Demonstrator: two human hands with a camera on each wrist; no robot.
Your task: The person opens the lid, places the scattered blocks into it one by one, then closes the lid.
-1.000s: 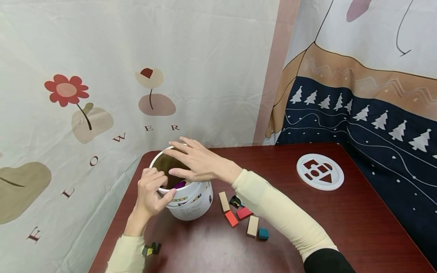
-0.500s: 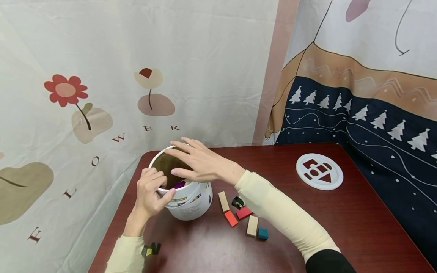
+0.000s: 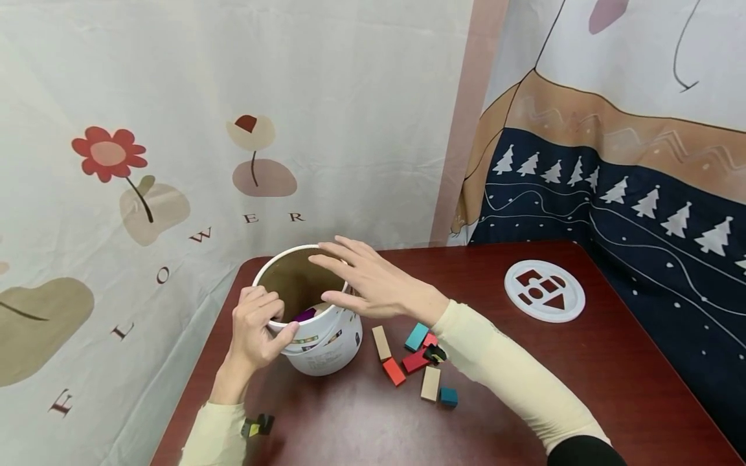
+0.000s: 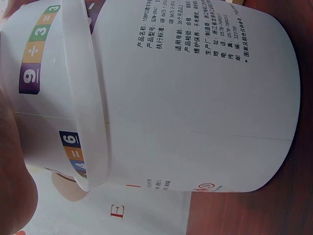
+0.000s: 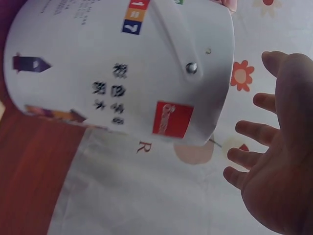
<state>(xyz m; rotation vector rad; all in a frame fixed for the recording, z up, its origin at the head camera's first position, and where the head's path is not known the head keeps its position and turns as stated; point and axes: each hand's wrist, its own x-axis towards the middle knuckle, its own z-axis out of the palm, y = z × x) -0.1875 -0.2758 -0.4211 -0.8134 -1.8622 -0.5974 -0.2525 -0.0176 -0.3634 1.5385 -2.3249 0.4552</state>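
Note:
A white bucket (image 3: 327, 360) with printed labels stands on the table, its mouth tilted toward the camera in the head view. My left hand (image 3: 256, 325) grips the near-left rim, fingers hooked inside and thumb outside. Over the right side of the rim hovers my right hand (image 3: 379, 279), its fingers spread and straight with nothing in them. Inside the bucket a purple piece (image 3: 304, 315) shows, partly hidden by the wall. In the right wrist view the right hand (image 5: 286, 142) is apart from the bucket wall (image 5: 73, 54). The left wrist view shows the bucket's printed side (image 4: 195, 107) and handle (image 4: 88, 112).
Several wooden blocks lie right of the bucket, among them a beige block (image 3: 381, 343), an orange-red block (image 3: 394, 372), a teal block (image 3: 416, 336) and a dark teal block (image 3: 449, 397). A white disc with cut-out shapes (image 3: 544, 291) lies farther right. Printed cloth (image 3: 373, 129) hangs behind the table.
My right hand has drawn to the right, away from the bucket's mouth, baring more of the inside. A teal block and a red one show beside the forearm. The left hand keeps its grip.

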